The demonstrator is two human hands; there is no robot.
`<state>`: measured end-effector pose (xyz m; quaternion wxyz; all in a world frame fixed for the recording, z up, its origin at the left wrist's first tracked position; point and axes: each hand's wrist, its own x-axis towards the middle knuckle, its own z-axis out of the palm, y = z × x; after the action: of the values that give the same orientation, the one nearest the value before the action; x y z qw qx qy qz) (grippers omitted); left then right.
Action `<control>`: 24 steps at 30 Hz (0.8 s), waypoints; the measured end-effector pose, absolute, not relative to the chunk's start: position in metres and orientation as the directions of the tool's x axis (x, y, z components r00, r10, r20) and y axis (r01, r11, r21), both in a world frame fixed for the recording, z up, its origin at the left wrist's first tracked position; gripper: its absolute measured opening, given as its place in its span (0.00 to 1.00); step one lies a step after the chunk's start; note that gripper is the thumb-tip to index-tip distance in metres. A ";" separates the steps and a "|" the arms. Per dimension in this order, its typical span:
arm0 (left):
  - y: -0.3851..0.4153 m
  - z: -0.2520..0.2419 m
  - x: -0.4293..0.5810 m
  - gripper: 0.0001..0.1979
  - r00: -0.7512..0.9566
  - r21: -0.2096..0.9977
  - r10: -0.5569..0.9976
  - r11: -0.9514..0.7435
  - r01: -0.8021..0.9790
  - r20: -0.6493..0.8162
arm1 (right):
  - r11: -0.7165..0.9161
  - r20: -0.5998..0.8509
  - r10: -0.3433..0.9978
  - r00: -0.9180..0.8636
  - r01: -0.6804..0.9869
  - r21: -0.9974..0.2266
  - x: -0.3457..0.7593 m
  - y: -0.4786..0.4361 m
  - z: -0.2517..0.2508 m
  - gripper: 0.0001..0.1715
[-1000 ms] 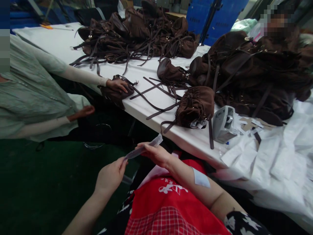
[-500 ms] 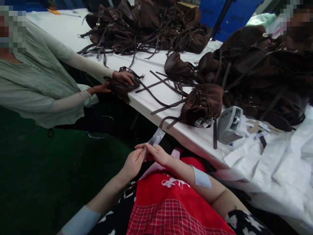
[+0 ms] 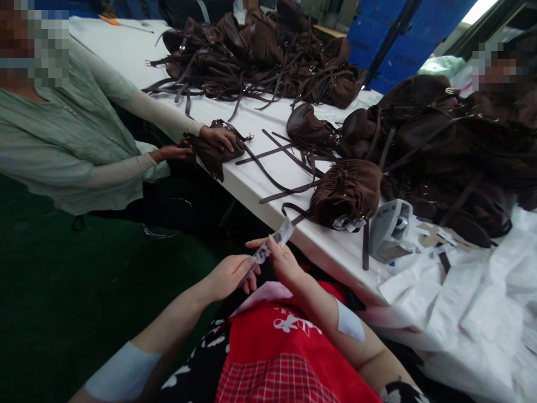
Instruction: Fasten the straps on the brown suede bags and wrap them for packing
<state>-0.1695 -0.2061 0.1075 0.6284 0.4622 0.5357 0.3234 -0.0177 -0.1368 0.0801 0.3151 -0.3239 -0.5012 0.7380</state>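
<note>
Compared with one second earlier, the clear plastic strip point(image 3: 283, 232) is bunched between left hand point(image 3: 230, 275) and right hand point(image 3: 287, 264), both pinching it, slightly apart, free end toward one o'clock and the table's point(image 3: 331, 246) fringed brown bag point(image 3: 348, 193), suggesting gathering rather than stretching.

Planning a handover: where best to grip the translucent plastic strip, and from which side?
Translucent plastic strip: pinch its flat free end, probably coming from the white table; that end juts past the right hand, while the left hand grips the other.
</note>
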 end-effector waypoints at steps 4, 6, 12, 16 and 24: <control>-0.192 0.106 -0.163 0.25 0.201 0.956 0.939 0.254 0.145 -0.280 | -0.448 -0.271 0.667 -0.694 -0.083 -0.890 -0.022 -0.147 0.075 0.38; -0.188 0.101 -0.170 0.22 0.247 0.961 0.933 0.229 0.157 -0.263 | -0.448 -0.251 0.705 -0.664 -0.141 -0.883 -0.020 -0.143 0.077 0.34; -0.193 0.092 -0.193 0.24 0.430 0.860 0.747 0.469 0.201 -0.507 | -0.199 -0.074 0.904 -0.421 -0.262 -0.944 -0.005 -0.112 0.090 0.29; -0.196 0.100 -0.182 0.26 0.352 0.883 0.811 0.451 0.134 -0.467 | -0.184 -0.075 0.906 -0.417 -0.228 -0.956 -0.005 -0.107 0.093 0.30; -0.186 0.093 -0.163 0.26 0.173 0.914 0.898 0.401 0.058 -0.405 | -0.408 -0.187 0.813 -0.551 -0.311 -0.858 -0.019 -0.126 0.081 0.30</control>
<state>-0.1632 -0.1861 0.0926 0.6310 0.4342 0.5500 0.3328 -0.0186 -0.1257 0.0814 0.3601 -0.3080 -0.4079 0.7804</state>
